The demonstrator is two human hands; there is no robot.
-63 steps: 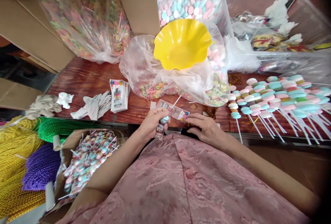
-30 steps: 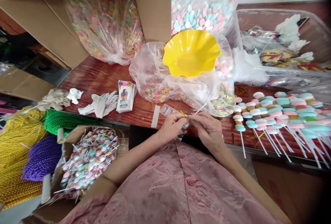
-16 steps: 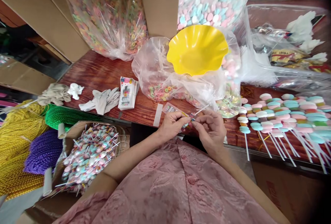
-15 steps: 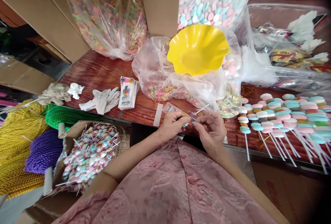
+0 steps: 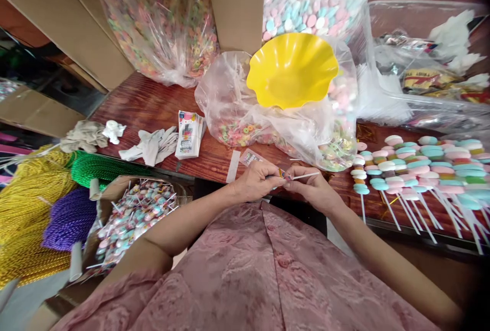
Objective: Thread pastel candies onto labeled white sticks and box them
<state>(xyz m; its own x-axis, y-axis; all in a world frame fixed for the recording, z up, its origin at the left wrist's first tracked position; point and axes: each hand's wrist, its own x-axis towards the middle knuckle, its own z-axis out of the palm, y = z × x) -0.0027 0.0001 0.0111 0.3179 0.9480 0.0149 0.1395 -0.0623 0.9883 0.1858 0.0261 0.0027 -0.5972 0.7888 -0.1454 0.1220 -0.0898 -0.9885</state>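
Note:
My left hand (image 5: 253, 182) is closed around a candy stick (image 5: 306, 175) in a printed wrapper, its candy part mostly hidden by the fingers. The white stick points right, across my right hand (image 5: 312, 188), whose fingertips pinch the wrapper's end by the stick. Just beyond my left hand lie a flat printed wrapper (image 5: 250, 157) and a narrow white strip (image 5: 233, 167). A stack of printed wrappers (image 5: 187, 139) is further left. To the right, several unwrapped candy sticks (image 5: 417, 165) in pink, blue and white lie in rows, sticks toward me.
A yellow scalloped bowl (image 5: 293, 73) rests on transparent bags of candy (image 5: 237, 129). Gloves (image 5: 155, 145) lie at the table's left. Below stands a box of wrapped candy sticks (image 5: 130, 219) beside bundles of yellow, green and purple cord (image 5: 69, 219). A plastic bin (image 5: 386, 86) stands back right.
My right hand has shifted slightly down and closed more at the wrapper's end. The white stick has swung from pointing up and right to nearly level.

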